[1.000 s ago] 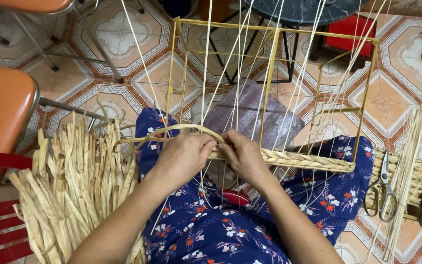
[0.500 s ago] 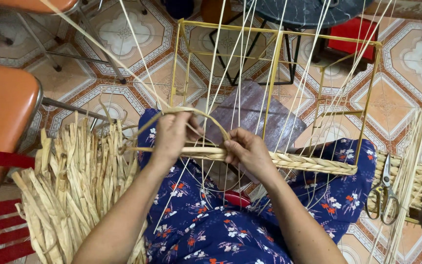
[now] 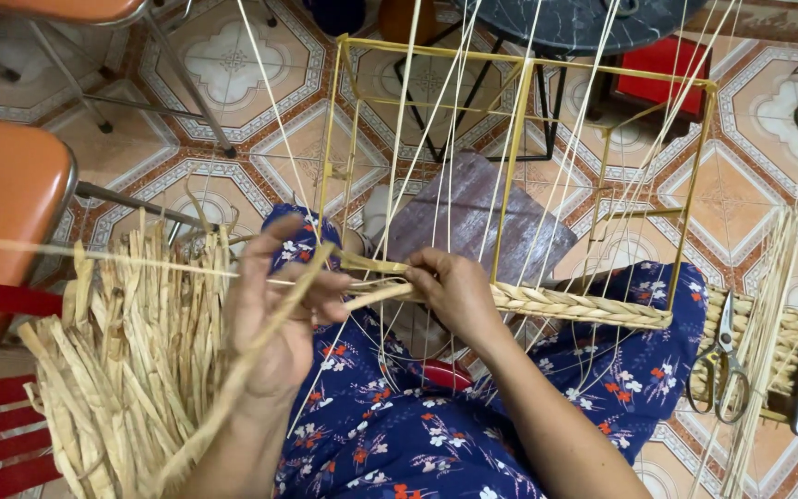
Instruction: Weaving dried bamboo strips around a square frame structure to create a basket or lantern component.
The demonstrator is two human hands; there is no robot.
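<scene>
Hands weave at a yellow wire frame [image 3: 519, 176]: left hand [image 3: 274, 310] pinches a light, pliable straw strand [image 3: 233, 388]; right hand [image 3: 454, 291] pinches the braided edge [image 3: 574, 305].

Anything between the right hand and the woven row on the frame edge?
Nothing visible. The right hand already grips the braided row at its loose end. Thin upright strands cross in front but don't block it.
</scene>
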